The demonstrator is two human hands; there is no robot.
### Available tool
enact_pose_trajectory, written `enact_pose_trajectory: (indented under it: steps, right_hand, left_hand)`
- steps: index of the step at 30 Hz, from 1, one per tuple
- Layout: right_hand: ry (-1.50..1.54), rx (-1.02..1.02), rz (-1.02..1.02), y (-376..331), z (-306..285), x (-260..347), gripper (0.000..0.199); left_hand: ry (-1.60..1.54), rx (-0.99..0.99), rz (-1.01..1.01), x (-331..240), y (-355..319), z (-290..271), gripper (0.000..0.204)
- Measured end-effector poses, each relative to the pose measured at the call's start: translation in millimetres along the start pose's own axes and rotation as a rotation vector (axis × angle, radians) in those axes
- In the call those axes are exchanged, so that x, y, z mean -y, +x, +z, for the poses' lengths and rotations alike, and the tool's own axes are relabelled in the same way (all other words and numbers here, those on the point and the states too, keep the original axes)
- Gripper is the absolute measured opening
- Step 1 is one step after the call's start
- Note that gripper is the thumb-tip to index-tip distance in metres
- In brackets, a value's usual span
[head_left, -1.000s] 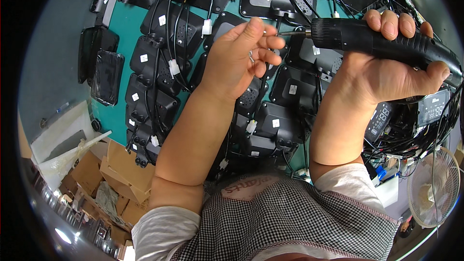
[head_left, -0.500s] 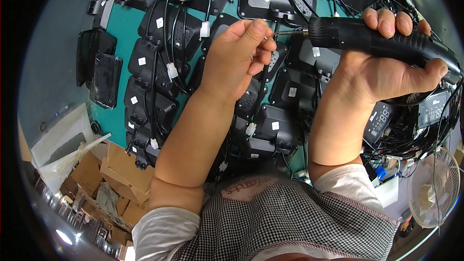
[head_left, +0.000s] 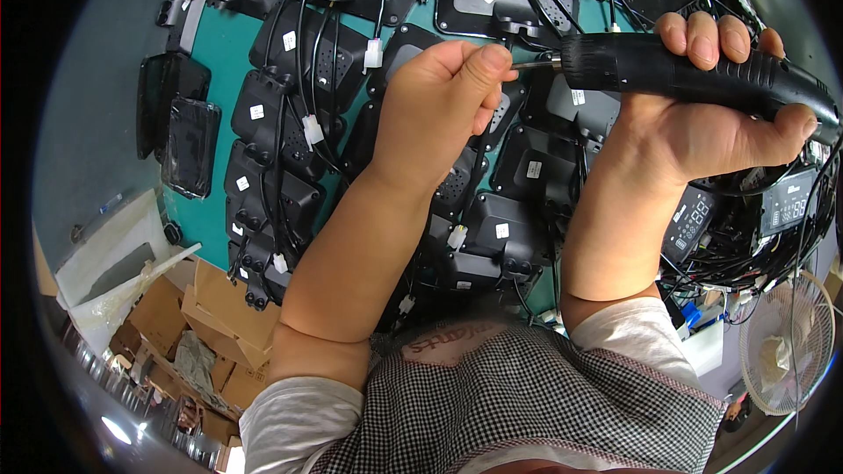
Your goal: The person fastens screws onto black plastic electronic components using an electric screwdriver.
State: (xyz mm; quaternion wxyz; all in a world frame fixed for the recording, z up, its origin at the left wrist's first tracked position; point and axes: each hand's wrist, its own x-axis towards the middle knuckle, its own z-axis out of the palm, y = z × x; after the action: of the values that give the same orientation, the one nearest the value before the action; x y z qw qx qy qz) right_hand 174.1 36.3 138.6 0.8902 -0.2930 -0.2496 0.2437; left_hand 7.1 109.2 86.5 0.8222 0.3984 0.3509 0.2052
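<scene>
My right hand is wrapped round a black electric screwdriver, held level above the table with its bit toward the left. The thin metal bit runs to the fingertips of my left hand. Thumb and forefinger of that hand are pinched together at the bit's tip, and whatever small thing is between them is hidden. Beneath both hands lie several black display housings with cables, back side up, among them one housing with a white label. Another housing lies just beyond the left hand.
A green mat covers the table. At its left edge lie dark flat panels. Display units sit among tangled cables at the right, above a fan. Cardboard boxes stand at the lower left.
My left hand has shifted slightly right, and its fingers now close round the bit's tip, covering more of it. The screwdriver in my right hand has barely moved.
</scene>
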Motion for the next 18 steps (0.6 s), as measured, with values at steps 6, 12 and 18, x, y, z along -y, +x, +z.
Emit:
enact_pose_trajectory:
  steps: [6, 12, 18]
  right_hand:
    - [0.173, 0.181, 0.258, 20, -7, 3, 0.051]
    - [-0.010, 0.175, 0.089, 31, 17, -27, 0.048]
    - [-0.605, -0.039, -0.370, 17, 59, -69, 0.052]
  left_hand:
    - [0.477, 0.117, 0.306, -4, 1, -11, 0.021]
    - [0.390, -0.165, 0.166, -6, 14, -19, 0.024]
    - [0.884, -0.229, 0.381, -5, 20, -36, 0.024]
